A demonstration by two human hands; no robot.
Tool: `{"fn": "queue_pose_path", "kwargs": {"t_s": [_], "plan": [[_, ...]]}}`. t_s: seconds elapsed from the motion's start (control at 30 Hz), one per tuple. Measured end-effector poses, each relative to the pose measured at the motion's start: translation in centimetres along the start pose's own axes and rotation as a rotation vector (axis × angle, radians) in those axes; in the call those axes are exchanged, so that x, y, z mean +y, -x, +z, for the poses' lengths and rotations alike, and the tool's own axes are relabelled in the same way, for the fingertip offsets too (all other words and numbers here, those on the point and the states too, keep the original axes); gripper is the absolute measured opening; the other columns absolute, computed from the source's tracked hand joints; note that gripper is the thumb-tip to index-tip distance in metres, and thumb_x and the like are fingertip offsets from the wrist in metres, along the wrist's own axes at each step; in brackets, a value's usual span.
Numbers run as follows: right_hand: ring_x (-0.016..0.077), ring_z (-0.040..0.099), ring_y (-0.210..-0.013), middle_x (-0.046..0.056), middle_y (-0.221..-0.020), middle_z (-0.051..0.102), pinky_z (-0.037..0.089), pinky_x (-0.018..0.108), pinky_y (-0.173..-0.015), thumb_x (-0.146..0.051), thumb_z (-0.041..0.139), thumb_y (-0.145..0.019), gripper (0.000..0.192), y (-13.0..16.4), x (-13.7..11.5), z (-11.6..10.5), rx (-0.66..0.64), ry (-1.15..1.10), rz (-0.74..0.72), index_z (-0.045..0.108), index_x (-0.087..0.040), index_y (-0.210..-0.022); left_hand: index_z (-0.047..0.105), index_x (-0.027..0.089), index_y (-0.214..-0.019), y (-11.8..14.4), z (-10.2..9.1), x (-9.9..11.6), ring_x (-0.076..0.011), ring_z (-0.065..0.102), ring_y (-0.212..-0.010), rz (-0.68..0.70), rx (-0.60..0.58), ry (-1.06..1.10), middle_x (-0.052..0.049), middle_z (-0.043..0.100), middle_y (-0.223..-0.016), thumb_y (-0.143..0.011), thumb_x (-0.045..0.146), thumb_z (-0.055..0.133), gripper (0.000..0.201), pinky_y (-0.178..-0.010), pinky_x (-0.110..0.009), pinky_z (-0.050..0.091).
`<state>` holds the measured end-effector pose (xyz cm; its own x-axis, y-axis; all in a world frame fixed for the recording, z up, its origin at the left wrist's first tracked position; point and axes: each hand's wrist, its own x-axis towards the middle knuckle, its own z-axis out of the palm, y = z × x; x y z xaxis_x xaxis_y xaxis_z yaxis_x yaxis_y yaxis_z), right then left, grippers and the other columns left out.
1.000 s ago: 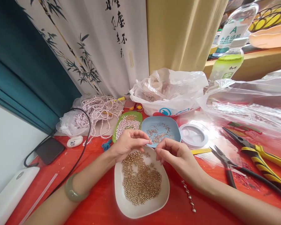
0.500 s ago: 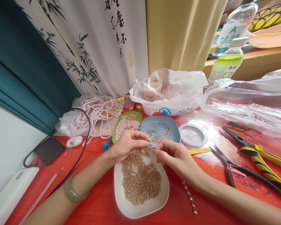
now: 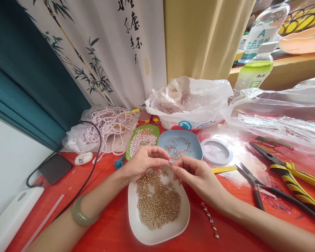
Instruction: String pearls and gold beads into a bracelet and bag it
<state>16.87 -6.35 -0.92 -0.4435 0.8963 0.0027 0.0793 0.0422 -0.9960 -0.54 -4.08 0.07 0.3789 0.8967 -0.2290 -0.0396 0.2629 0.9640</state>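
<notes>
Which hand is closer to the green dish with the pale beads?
The left. The left hand sits just below the green dish, almost at its near rim. The right hand is farther off to the right, below the blue dish.

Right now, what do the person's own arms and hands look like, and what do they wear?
Both forearms are bare, with no sleeves in view. The left wrist carries a smooth, rounded, pale green bangle. The left hand has a thin gold ring on one finger. The right hand wears nothing that shows.
</notes>
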Motion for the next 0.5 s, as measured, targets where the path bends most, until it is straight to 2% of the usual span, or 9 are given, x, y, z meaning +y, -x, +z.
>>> {"fn": "queue_pose_path", "kwargs": {"t_s": [0.07, 0.13, 0.27, 0.37, 0.5], "plan": [[0.0092, 0.051, -0.056, -0.002, -0.061, 0.056, 0.042, 0.021, -0.052, -0.026, 0.049, -0.081, 0.016, -0.1, 0.1, 0.0, 0.000, -0.004, -0.004, 0.054, -0.017, -0.068, 0.064, 0.014, -0.081, -0.1, -0.4, 0.3, -0.0092, 0.058, -0.063, 0.014, -0.004, -0.025, -0.002, 0.066, -0.073, -0.061, 0.017, 0.071, 0.021, -0.049, -0.017, 0.046], [0.0095, 0.052, -0.057, -0.001, -0.062, 0.057, 0.042, 0.021, -0.053, -0.026, 0.049, -0.082, 0.017, -0.1, 0.1, 0.0, 0.015, 0.003, 0.000, 0.055, -0.017, -0.070, 0.062, 0.014, -0.087, -0.2, -1.0, 0.7, -0.0100, 0.058, -0.065, 0.048, 0.040, -0.105, -0.003, 0.066, -0.077, -0.064, 0.021, 0.070, 0.025, -0.052, -0.018, 0.046], [0.0093, 0.052, -0.056, 0.000, -0.064, 0.058, 0.042, 0.022, -0.054, -0.025, 0.045, -0.084, 0.018, 0.0, 0.1, 0.0, 0.034, -0.011, 0.011, 0.053, -0.017, -0.070, 0.062, 0.014, -0.084, -0.8, -3.3, 1.6, -0.0138, 0.058, -0.074, 0.157, 0.262, -0.350, -0.006, 0.065, -0.085, -0.065, 0.027, 0.067, 0.023, -0.055, -0.022, 0.047], [0.0092, 0.049, -0.052, -0.003, -0.058, 0.052, 0.041, 0.022, -0.051, -0.025, 0.041, -0.086, 0.018, 0.0, 0.2, 0.2, 0.043, -0.015, 0.002, 0.048, -0.019, -0.072, 0.064, 0.014, -0.081, -1.2, -5.3, 1.9, -0.0157, 0.059, -0.072, 0.221, 0.373, -0.620, -0.005, 0.066, -0.082, -0.067, 0.028, 0.064, 0.019, -0.061, -0.027, 0.047], [0.0112, 0.048, -0.056, -0.003, -0.061, 0.049, 0.040, 0.023, -0.053, -0.023, 0.037, -0.087, 0.012, 0.0, 0.5, 0.2, 0.057, 0.105, -0.086, 0.046, -0.020, -0.080, 0.067, 0.019, -0.078, -1.4, -6.7, 1.6, -0.0171, 0.060, -0.076, 0.249, 0.359, -0.979, -0.002, 0.068, -0.081, -0.070, 0.022, 0.059, 0.011, -0.073, -0.031, 0.044]]}}
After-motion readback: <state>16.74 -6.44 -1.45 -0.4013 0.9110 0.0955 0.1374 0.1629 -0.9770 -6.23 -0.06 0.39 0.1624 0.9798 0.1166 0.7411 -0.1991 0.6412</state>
